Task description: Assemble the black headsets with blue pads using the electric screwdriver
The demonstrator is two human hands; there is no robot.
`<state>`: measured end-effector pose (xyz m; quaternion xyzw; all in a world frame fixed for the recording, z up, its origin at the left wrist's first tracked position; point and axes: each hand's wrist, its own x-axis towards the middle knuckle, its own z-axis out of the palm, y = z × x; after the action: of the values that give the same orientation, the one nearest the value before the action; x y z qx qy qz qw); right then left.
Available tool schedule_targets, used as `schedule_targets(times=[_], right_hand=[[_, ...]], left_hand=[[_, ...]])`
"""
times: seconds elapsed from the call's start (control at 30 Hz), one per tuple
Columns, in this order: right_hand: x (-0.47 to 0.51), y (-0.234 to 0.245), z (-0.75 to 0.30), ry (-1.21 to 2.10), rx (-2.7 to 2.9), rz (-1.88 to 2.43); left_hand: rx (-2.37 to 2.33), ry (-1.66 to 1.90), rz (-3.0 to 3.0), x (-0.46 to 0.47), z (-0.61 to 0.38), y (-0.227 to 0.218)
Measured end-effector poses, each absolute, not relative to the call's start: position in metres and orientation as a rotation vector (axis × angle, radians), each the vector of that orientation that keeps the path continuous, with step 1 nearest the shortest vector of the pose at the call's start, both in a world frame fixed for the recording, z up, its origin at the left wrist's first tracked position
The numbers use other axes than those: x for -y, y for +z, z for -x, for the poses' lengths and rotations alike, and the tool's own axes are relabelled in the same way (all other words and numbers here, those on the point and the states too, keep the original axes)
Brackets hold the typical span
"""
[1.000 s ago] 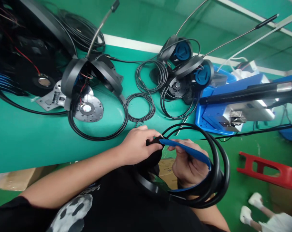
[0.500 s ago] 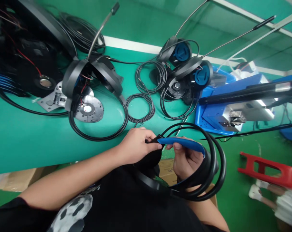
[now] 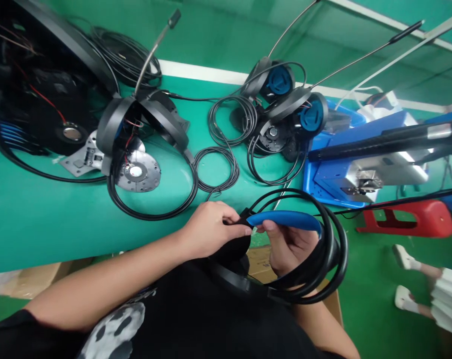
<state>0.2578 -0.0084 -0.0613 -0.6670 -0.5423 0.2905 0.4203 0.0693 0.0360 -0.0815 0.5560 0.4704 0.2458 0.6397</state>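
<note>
Close to my body is a black headset with a double-tube headband. A blue-faced headband strap curves along its inner side. My left hand pinches the strap's black end by the earcup, thumb laid along it. Inside the headband loop, my right hand has its thumb and fingers closed on the strap under the blue face. A small pale, greenish bit shows between the two hands; I cannot make out what it is. The lower earcup blends into my black shirt.
On the green bench lie partly open headsets with bare speaker plates and boom mics. Several coiled cables sit mid-bench. At right are a blue and metal machine and a red stool. Another person's feet are on the floor.
The strap and my right hand have shifted slightly, and a small pale bit now shows between the hands. The red stool has moved toward the bench; the other person's feet are farther apart.
</note>
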Motion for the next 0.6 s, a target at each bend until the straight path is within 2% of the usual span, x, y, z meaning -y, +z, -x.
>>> schedule_targets(times=[0.2, 0.33, 0.43, 0.6], right_hand=[[0.013, -0.054, -0.261, 0.905, 1.502, 1.545], [0.015, -0.049, -0.266, 1.051, 1.626, 1.366], [0.018, -0.052, -0.268, 0.997, 1.638, 1.341], [0.031, -0.064, -0.274, 0.903, 1.527, 1.576]], left_hand=[[-1.05, 0.672, -1.362, -0.028, -0.066, -0.075], [-0.899, 0.614, -1.564, -0.026, -0.061, -0.074], [-0.812, 0.581, -1.65, -0.025, -0.057, -0.078], [-0.773, 0.564, -1.664, -0.027, -0.051, -0.086]])
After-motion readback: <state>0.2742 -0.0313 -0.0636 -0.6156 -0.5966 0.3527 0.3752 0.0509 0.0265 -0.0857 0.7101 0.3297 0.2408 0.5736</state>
